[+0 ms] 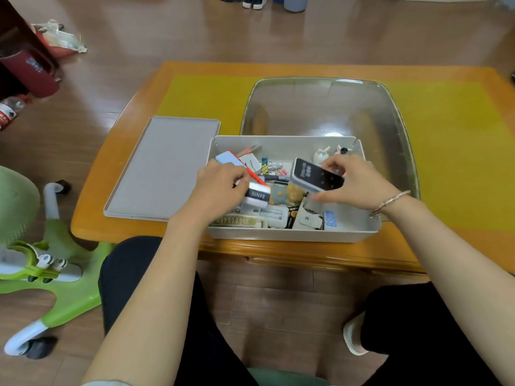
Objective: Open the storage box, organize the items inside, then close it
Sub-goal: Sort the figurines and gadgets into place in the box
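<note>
Head view, nearest the bottom of the frame, shows two bare forearms reaching up from the person's lap over dark trousers toward the storage box (292, 234), which sits open at the near edge of the orange counter (92, 190), centre of the frame. Both wrists are bent down over the box, palms turned inward toward each other. The left hand (220, 188) curls its fingers round a small white pack with a dark band (257, 195), its grip narrow and full. The right hand (354, 185), a bracelet (390, 203) on its wrist, pinches a dark-faced flat device (316, 175) by its edges, tilted above the clutter. Below them lie a bear-shaped toy (289, 194), white cases, batteries, binder clips (274, 167) and pens, all loosely heaped. The risk, as I judge it, is that the device is held only at its rim and tilted, so a slip would drop it onto the small figurines (322, 155) at the far wall or onto the loose items beneath; with both hands full, neither can catch or steady anything. Left of the box the grey lid (161, 168) lies flat on the counter, just beside it. Behind the box, touching or nearly so, stands a clear plastic tub (395, 112) on a yellow mat (206, 98).
</note>
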Demonstrator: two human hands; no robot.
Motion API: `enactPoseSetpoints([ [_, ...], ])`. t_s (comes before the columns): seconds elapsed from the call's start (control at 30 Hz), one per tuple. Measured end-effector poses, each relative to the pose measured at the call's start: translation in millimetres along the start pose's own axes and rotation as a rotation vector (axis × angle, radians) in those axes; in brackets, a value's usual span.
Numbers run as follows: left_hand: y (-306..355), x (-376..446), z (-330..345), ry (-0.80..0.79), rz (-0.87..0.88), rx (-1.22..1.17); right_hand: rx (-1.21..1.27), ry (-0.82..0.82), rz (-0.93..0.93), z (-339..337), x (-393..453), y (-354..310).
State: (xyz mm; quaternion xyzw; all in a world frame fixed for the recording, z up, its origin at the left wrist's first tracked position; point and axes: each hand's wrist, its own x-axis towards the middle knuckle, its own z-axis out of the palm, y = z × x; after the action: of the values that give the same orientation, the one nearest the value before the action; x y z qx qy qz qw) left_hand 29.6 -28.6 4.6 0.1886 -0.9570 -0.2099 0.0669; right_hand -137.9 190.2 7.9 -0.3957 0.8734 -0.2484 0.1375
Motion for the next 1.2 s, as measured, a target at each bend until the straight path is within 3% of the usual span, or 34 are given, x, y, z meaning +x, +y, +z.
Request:
enactPoseSetpoints([
  [0.1,6.4,1.0,5.8,0.001,0.075,0.18,-0.005,0.224,0.094,-1.5,-3.4,9.5],
  [0.2,21.4,9.4,12.2,0.052,0.129,0.112,0.15,0.334,0.139,4.5,-7.0,14.3],
  [0.27,40.0,19.7,23.9,-0.006,0.226,0.074,0.259,0.374,0.135,8.1,-9.0,16.9],
  [0.43,79.1,49.6,70.4,-0.294,0.268,0.133,0.397,0.374,0.114,12.9,-7.0,19.4],
  [0.6,87.0,70.4,99.0,-0.457,0.159,0.257,0.476,0.396,0.136,14.8,-7.2,22.3],
  [0.77,82.6,78.2,103.9,-0.439,0.161,0.27,0.284,0.386,0.081,18.6,-8.9,22.0],
  [1.0,84.9,81.5,98.7,-0.537,0.21,0.255,0.207,0.387,0.059,20.4,-7.5,23.3],
  [1.13,84.3,79.9,94.2,-0.599,0.146,0.177,0.186,0.388,0.058,20.3,-7.1,24.1],
  [1.2,82.8,78.6,89.3,-0.567,0.206,0.168,0.167,0.38,0.058,20.7,-6.6,24.6],
])
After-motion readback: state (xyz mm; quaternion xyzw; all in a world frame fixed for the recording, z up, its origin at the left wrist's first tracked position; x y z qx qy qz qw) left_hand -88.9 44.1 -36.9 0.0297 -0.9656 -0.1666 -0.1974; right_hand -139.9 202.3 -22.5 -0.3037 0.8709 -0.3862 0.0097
